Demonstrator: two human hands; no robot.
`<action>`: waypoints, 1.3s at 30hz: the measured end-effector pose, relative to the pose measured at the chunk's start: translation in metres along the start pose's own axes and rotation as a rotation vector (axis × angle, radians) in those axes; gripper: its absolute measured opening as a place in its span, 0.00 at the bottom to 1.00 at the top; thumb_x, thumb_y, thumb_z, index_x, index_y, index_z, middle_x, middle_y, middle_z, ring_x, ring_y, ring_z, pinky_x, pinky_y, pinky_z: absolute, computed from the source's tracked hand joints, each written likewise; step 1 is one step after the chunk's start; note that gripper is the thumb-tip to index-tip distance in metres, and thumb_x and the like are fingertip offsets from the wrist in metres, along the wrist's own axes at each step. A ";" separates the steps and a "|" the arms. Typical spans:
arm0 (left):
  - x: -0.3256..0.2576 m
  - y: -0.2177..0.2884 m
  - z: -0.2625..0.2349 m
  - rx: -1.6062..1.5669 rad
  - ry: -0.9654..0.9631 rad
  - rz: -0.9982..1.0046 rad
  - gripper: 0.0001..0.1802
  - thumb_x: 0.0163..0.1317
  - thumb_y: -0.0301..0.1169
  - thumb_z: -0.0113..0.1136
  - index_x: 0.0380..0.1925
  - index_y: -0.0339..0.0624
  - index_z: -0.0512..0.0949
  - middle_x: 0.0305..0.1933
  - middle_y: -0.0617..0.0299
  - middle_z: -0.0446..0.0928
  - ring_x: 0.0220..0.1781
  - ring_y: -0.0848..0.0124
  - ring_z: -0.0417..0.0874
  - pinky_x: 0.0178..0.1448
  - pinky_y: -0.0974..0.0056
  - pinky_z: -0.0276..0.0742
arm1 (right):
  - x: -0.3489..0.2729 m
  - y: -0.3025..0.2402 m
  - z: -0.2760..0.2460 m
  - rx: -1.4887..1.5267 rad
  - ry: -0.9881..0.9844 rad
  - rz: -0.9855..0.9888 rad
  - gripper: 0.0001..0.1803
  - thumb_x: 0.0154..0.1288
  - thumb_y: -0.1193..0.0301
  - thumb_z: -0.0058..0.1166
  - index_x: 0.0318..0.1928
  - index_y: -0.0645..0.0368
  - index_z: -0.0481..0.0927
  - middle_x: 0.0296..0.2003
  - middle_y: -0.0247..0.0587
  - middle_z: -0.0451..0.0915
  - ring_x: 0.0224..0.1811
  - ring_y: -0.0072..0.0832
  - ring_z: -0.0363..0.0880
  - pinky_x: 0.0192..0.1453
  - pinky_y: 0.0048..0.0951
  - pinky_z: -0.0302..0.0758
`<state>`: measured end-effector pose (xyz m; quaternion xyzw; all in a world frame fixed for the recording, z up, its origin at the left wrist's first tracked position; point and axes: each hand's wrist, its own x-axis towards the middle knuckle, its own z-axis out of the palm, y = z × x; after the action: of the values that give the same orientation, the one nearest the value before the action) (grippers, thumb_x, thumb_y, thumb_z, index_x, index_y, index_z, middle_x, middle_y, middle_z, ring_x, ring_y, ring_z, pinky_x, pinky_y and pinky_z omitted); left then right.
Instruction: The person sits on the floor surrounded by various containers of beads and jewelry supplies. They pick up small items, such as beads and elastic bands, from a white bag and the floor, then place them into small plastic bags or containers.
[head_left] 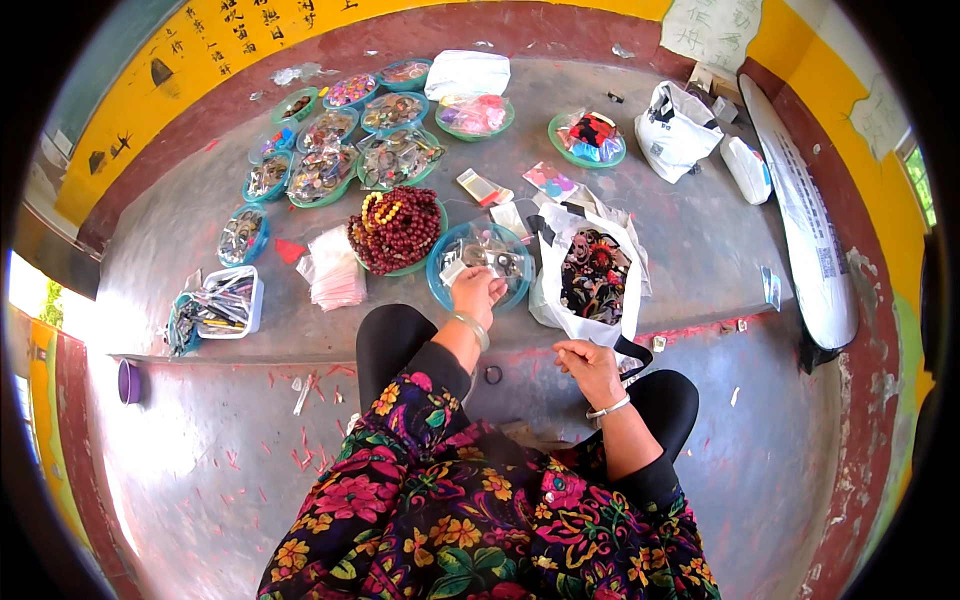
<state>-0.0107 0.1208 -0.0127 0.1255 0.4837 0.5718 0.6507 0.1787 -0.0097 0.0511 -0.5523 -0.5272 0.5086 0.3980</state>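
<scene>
Bowl, round, blue plastic, sits near the front edge of the grey concrete platform, just left of the upright white bag packed with dark, multicoloured hair ties. Clear plastic packets with small contents lie loose in the bowl

Left hand: over the bowl's near rim, fingers drawn in by a small pale flat piece; can't tell whether its grip is pinching that or just resting on it. Right hand: off the bag's near side, by the black fabric strap, fingers curled, thumb and index pressed together, nothing visible in the grip

Handling notes: packets look slick and overlapping, so I'd take one by a corner, thumb against index, and lift straight up so neighbours don't ride along. Keep the left wrist high, weight off the rim; leaning there could tip the bowl. Right wrist should stay clear of that strap, a snag could pull the bag over. If reaching into the bag, go from above: ties look tangled, so tease one free, don't yank. Small dark ring on the floor between the knees, easy to miss
</scene>
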 end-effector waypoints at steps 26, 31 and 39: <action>0.068 -0.056 -0.062 0.231 0.529 0.138 0.24 0.53 0.23 0.54 0.52 0.34 0.63 0.31 0.50 0.75 0.22 0.66 0.78 0.20 0.65 0.73 | -0.001 0.012 -0.002 -0.148 -0.117 -0.004 0.09 0.59 0.76 0.47 0.37 0.67 0.79 0.26 0.36 0.78 0.26 0.19 0.75 0.32 0.19 0.72; 0.076 -0.051 -0.069 0.364 0.441 0.076 0.20 0.51 0.26 0.58 0.46 0.33 0.69 0.30 0.52 0.76 0.22 0.66 0.78 0.22 0.65 0.73 | 0.000 0.016 0.002 -0.139 -0.127 0.015 0.09 0.59 0.76 0.48 0.36 0.67 0.79 0.26 0.37 0.78 0.26 0.19 0.75 0.32 0.20 0.72; 0.092 -0.058 -0.078 0.231 0.386 0.084 0.07 0.53 0.26 0.56 0.31 0.34 0.74 0.28 0.57 0.76 0.26 0.69 0.78 0.27 0.67 0.71 | 0.000 0.008 0.006 -0.207 -0.160 0.030 0.09 0.58 0.75 0.48 0.37 0.66 0.79 0.25 0.38 0.79 0.25 0.19 0.76 0.31 0.20 0.72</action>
<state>-0.0456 0.1519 -0.1382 0.1074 0.6557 0.5526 0.5032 0.1738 -0.0109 0.0425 -0.5560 -0.5985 0.4999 0.2877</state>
